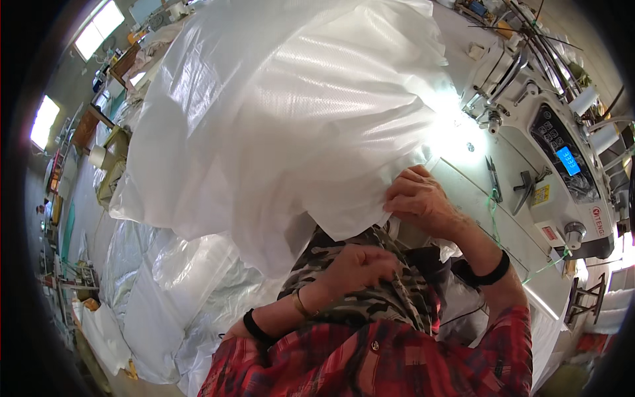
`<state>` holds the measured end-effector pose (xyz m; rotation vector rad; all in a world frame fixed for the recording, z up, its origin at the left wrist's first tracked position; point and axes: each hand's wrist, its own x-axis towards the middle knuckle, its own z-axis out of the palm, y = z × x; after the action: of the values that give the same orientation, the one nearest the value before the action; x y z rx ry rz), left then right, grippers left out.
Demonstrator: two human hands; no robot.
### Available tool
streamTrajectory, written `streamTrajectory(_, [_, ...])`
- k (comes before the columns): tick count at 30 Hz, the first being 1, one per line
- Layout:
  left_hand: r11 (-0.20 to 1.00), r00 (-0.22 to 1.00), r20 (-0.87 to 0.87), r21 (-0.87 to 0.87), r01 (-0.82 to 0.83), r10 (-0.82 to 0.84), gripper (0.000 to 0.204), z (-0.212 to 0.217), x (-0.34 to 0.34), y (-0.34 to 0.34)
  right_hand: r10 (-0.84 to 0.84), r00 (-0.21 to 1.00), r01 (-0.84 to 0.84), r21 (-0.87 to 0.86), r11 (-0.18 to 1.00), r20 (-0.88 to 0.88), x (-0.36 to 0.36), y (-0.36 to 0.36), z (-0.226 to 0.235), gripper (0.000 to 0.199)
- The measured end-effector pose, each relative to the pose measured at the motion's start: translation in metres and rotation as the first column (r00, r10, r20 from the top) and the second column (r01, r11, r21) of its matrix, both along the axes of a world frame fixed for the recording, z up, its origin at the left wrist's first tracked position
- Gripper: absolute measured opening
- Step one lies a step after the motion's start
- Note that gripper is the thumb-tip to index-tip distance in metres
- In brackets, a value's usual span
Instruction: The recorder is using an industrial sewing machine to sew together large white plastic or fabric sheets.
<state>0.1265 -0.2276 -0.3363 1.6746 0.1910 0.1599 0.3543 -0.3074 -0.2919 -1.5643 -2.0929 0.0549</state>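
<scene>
The right hand pinches the edge of a large white woven sheet, its fingers bent and drawn close together. The left hand hangs loosely half-open above the lap, apart from the sheet, slightly blurred. A gold-toned bracelet circles the left wrist, and a dark band sits on each forearm. Below the hands are camouflage trousers and a red plaid shirt.

The sheet spreads forward and to the left in broad folds, one pointed corner drooping over the knees. Its right side reaches a brightly lit spot beside the head of a sewing machine, which carries a lit blue display. On the pale desk to the right lie dark snips, with green thread running near them.

Farther out, more translucent sheeting is heaped at the lower left, a wooden stool stands at the far right, and bright windows show at the upper left.
</scene>
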Motion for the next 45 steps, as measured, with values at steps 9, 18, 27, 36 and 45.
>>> streamTrajectory(9, [0.062, 0.984, -0.116, -0.990, -0.125, 0.133, 0.040, -0.028, 0.037, -0.005, -0.007, 0.994, 0.014, -0.057, 0.998, 0.111, -0.003, 0.001, 0.003, 0.014])
streamTrajectory(18, [0.288, 0.933, -0.208, -0.911, -0.294, 0.292, 0.026, -0.019, 0.037, -0.002, 0.001, 1.000, 0.000, -0.074, 0.997, 0.014, 0.003, 0.002, 0.000, 0.013])
streamTrajectory(27, [0.242, 0.903, -0.370, -0.876, -0.418, 0.219, 0.017, -0.016, 0.039, 0.010, -0.052, 0.998, 0.049, -0.070, 0.996, -0.034, 0.001, 0.003, -0.004, 0.014])
streamTrajectory(36, [0.211, 0.922, -0.370, -0.898, -0.386, 0.112, 0.021, -0.015, 0.038, 0.024, -0.053, 0.996, 0.056, -0.039, 0.998, 0.065, -0.002, -0.001, 0.005, 0.019])
streamTrajectory(45, [0.213, 0.978, -0.207, -0.956, -0.200, -0.012, 0.023, -0.019, 0.036, 0.032, -0.043, 0.986, 0.048, -0.028, 0.998, 0.162, -0.005, 0.000, 0.000, 0.024])
